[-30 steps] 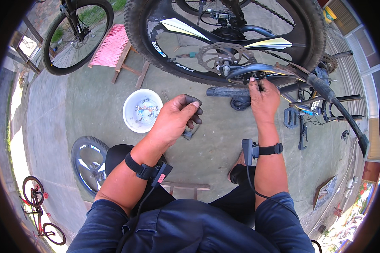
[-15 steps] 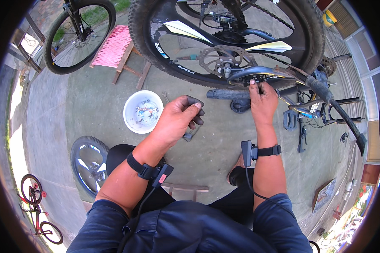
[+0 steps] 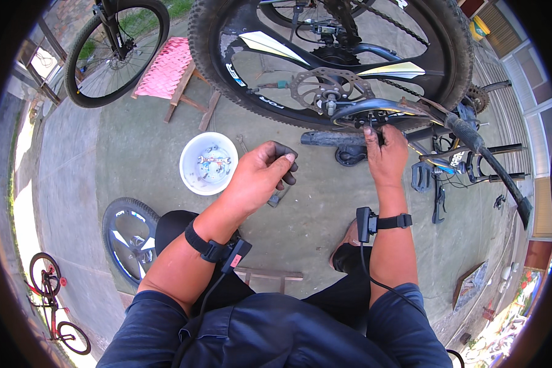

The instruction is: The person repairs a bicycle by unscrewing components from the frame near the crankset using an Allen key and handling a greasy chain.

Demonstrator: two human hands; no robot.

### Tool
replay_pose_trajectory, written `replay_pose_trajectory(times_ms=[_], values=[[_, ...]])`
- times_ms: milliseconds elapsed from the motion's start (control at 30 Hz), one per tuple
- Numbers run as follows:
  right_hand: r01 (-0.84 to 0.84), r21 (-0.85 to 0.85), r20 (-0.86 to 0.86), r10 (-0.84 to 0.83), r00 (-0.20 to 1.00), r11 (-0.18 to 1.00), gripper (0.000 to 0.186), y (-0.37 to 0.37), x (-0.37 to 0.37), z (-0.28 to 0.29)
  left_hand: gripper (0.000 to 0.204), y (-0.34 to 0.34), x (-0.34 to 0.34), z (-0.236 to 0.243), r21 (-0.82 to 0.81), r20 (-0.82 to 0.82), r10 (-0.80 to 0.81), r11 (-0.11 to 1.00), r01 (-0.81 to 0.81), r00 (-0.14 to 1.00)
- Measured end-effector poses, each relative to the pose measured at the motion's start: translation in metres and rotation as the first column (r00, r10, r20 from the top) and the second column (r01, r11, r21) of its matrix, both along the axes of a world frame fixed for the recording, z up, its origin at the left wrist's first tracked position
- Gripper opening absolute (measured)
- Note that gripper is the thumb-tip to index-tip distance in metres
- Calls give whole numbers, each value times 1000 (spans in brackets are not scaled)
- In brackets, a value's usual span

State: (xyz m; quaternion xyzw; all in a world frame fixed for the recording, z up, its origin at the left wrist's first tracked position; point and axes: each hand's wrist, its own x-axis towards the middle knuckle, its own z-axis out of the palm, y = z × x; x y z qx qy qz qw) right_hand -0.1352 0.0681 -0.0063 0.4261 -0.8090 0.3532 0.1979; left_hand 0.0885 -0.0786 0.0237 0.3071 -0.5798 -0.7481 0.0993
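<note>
My right hand is raised to the dark curved bicycle frame tube, just below the disc brake rotor. Its fingers are curled, with the thumb tip against a small dark part under the tube; I cannot make out what that part is. The rotor sits at the hub of a large black wheel with white-patterned spokes. My left hand hovers at the middle, apart from the bicycle. Its blackened fingers are curled in and the thumb presses on them, hiding whatever they may hold.
A white bucket containing a wrench and small parts stands left of my left hand. Beyond it is a pink woven stool. A spare wheel lies lower left. Bicycle parts, including a pedal, are at right.
My right hand has shifted slightly down and right, its thumb and forefinger now farther apart. My left hand has barely moved.
</note>
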Motion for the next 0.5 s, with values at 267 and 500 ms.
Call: replay_pose_trajectory(times_ms=[267,500], values=[[57,-51,-70,-60,996,997,49,-3,-4,-12,15,0,4,3,-13,-6,2,1000,-2,1000],[65,-51,64,-62,996,997,49,-4,1,-12,14,-1,8,2,-9,-24,13,1000,-14,1000]])
